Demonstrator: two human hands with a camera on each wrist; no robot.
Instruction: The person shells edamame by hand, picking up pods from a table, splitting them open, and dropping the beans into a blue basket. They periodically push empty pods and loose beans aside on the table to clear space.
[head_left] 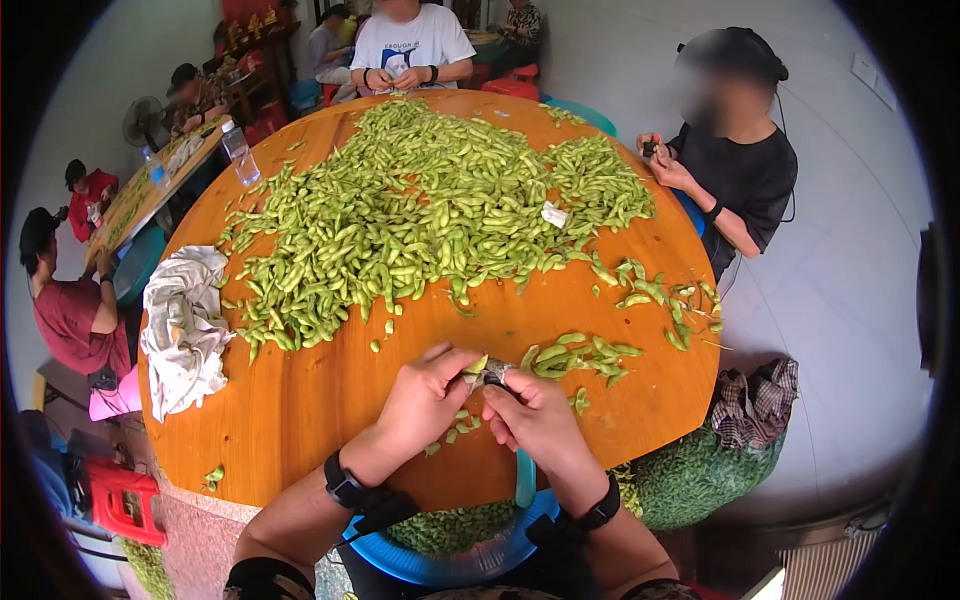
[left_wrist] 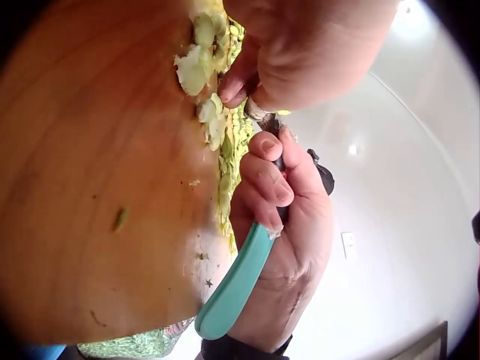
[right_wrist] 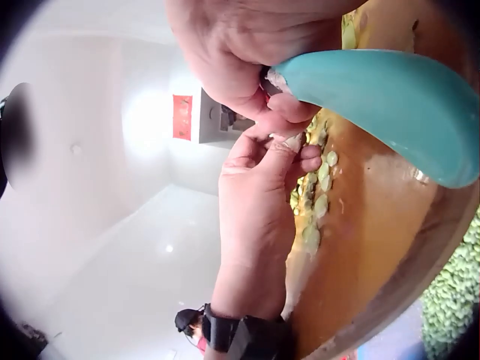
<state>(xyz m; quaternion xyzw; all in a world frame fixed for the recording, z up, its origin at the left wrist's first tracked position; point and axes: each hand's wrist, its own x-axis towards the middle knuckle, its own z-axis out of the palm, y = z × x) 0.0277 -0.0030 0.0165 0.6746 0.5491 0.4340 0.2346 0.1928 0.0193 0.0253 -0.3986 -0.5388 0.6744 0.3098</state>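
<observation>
Over the near edge of the table, my left hand [head_left: 428, 395] pinches a green bean pod [head_left: 478, 366] between thumb and fingers. My right hand [head_left: 535, 415] meets it fingertip to fingertip and grips a tool with a teal handle [head_left: 525, 478], which hangs down below the palm. In the left wrist view the right fingers curl round the dark upper part of this tool; its working end is hidden among the fingertips. Empty pale-green hulls [left_wrist: 195, 69] lie on the wood beside the hands. A small group of pods [head_left: 580, 357] lies just beyond the right hand.
A large heap of pods [head_left: 430, 205] covers much of the round table [head_left: 300, 430]. A blue basin [head_left: 470, 575] of green beans sits below the near edge, a full sack [head_left: 700, 480] at right. A crumpled cloth [head_left: 185, 330] and bottle [head_left: 240, 153] stand left. Other people sit around.
</observation>
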